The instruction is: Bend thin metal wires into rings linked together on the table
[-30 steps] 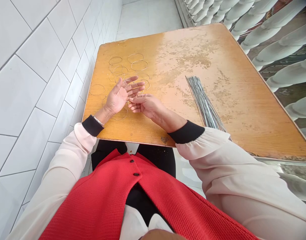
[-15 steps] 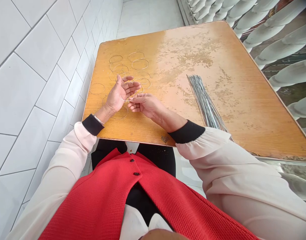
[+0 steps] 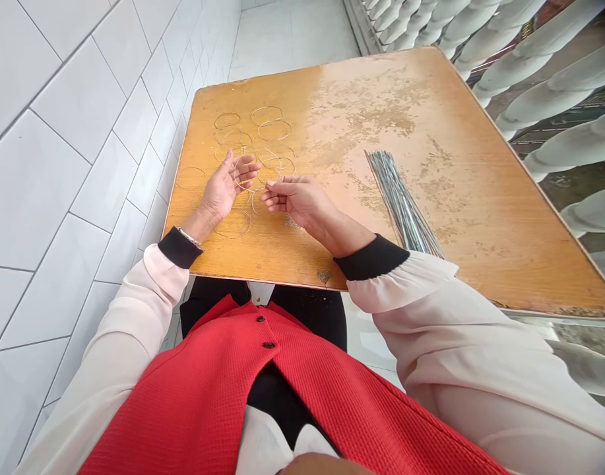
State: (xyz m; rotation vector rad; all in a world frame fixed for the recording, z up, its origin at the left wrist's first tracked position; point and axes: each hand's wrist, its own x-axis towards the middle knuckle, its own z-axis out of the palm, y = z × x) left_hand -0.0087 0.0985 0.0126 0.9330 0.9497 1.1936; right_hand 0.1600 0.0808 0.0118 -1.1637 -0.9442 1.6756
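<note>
Pinched between the thumb and fingertips of my right hand is a thin curved wire, bent into a loop reaching toward my left hand. My left hand is held above the table with its fingers apart and its palm turned inward, beside that loop. Whether the wire touches the left fingers, I cannot tell. Several thin wire rings lie around and beyond my hands, among them one ring at the far side and another ring by the left edge.
A bundle of straight metal wires lies to the right on the worn wooden table. The white tiled wall runs close along the left side. White balusters stand past the table's right edge.
My hands have moved apart: the right hand has shifted slightly right with the wire, the left slightly left. The wire loop now shows more clearly between them.
</note>
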